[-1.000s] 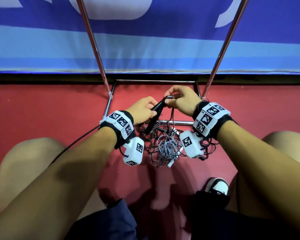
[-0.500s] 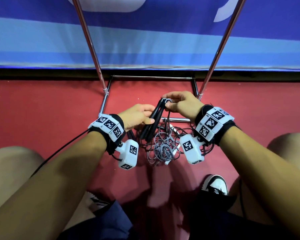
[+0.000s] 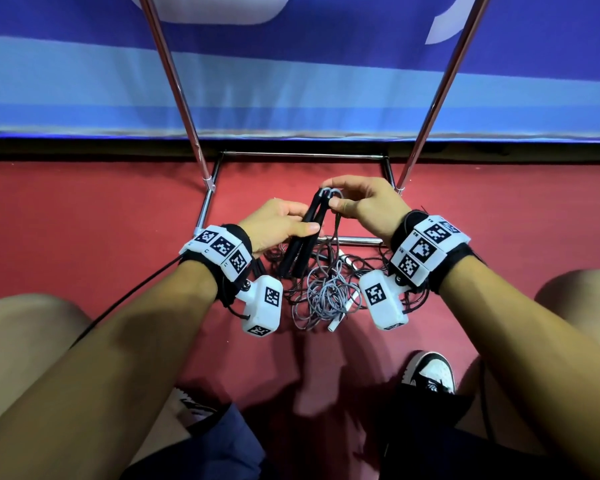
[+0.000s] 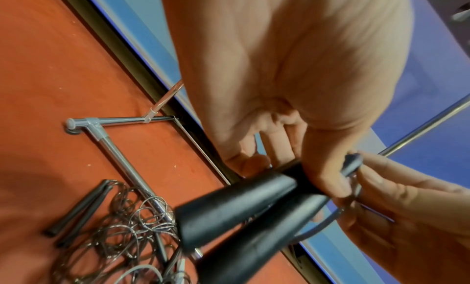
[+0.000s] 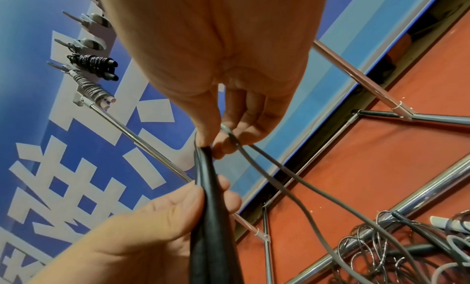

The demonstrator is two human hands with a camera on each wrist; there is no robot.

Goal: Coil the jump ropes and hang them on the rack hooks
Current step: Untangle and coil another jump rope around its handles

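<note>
left hand [image 3: 278, 225] has a narrow grip round two black handles [image 3: 302, 242] held together above the floor; right hand [image 3: 357, 206] pinches their rope [image 5: 267, 177] at the handle tops, over the tangled ropes [image 3: 321, 289] on the red floor [image 3: 84, 220].

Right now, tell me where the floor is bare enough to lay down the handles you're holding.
Bare red floor lies left of the rack base, and more inside the base frame beyond the hands. Crowded: the tangled ropes between the wrists, over the near bar, beneath the black handles.
</note>
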